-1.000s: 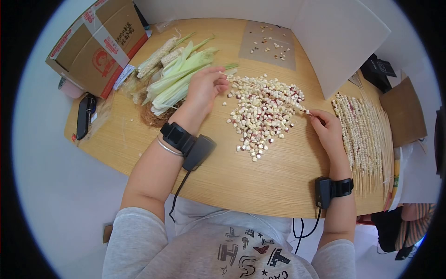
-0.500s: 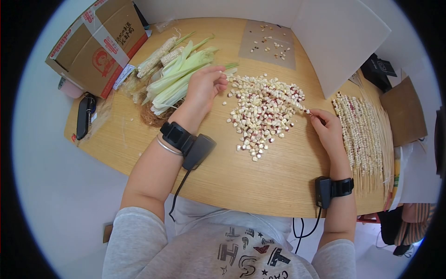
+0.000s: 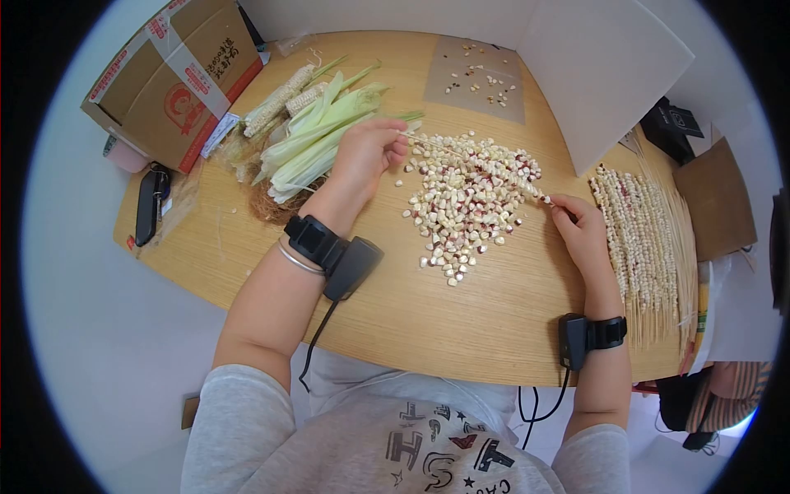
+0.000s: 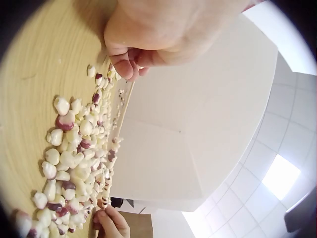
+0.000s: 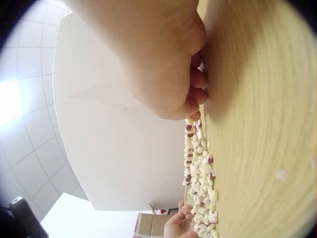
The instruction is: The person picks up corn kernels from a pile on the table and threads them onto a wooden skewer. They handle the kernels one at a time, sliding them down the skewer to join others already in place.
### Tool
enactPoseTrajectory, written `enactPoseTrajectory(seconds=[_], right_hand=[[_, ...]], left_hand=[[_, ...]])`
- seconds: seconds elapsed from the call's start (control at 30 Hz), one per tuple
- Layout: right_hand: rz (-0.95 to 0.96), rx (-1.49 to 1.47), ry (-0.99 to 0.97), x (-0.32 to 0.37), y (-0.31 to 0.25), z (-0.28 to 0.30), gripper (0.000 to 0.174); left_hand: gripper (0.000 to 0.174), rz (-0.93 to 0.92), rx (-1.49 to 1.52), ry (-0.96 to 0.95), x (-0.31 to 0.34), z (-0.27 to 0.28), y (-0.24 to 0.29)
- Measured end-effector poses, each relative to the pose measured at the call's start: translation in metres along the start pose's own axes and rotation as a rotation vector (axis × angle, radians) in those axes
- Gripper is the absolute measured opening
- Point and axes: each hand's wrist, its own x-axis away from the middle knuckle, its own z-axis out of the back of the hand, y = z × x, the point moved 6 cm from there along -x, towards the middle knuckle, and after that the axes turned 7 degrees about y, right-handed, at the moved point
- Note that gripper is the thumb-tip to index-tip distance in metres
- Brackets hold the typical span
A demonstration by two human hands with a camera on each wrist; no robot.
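Note:
A thin wooden skewer (image 4: pixel 126 105) stretches between the two hands, above the loose corn kernels (image 3: pixel 461 210). Pale and dark red kernels (image 5: pixel 188 148) are threaded along its right part, while the left part is bare. My left hand (image 3: pixel 368 156) pinches the bare end between thumb and fingers, beside the corn husks (image 3: pixel 321 136). At the other end, my right hand (image 3: pixel 583 235) pinches the skewer just past the last threaded kernel, its fingers close to the tabletop. In the left wrist view the right hand (image 4: pixel 113 223) shows beyond the pile.
Rows of filled kernel skewers (image 3: pixel 634 239) lie at the right, with bare sticks (image 3: pixel 685 247) beside them. A cardboard box (image 3: pixel 177 82) stands back left, and a white panel (image 3: pixel 617 74) at the back right. Scattered kernels lie on a grey sheet (image 3: pixel 473 90) at the back.
The fingers of my left hand have moved slightly up and to the right at the skewer's bare end. My right hand keeps its place and its grip.

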Motion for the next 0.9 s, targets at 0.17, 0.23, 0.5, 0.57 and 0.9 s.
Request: enactPoseTrajectory(seconds=[0.17,0.23,0.5,0.57,0.9], right_hand=[[-0.007,-0.009,-0.008,0.0004,-0.0035,0.0000,0.019],[-0.005,-0.023,-0.016,0.0004,-0.0041,-0.0007,0.019],[-0.009,-0.041,-0.016,0.0004,-0.0034,-0.0009,0.019],[-0.009,-0.037,-0.014,0.0004,-0.0032,-0.0009,0.019],[0.010,-0.009,-0.006,0.0006,-0.0023,0.0005,0.019]], left_hand=[[0.018,0.012,0.083,0.019,0.0024,-0.0033,-0.0007],[0.017,0.021,0.180,0.050,0.0027,-0.0027,0.0001],[0.010,0.150,0.360,-0.064,-0.0003,-0.0064,-0.0037],[0.009,0.158,0.369,-0.070,-0.0004,-0.0062,-0.0039],[0.007,0.160,0.382,-0.098,0.0000,-0.0087,-0.0022]])
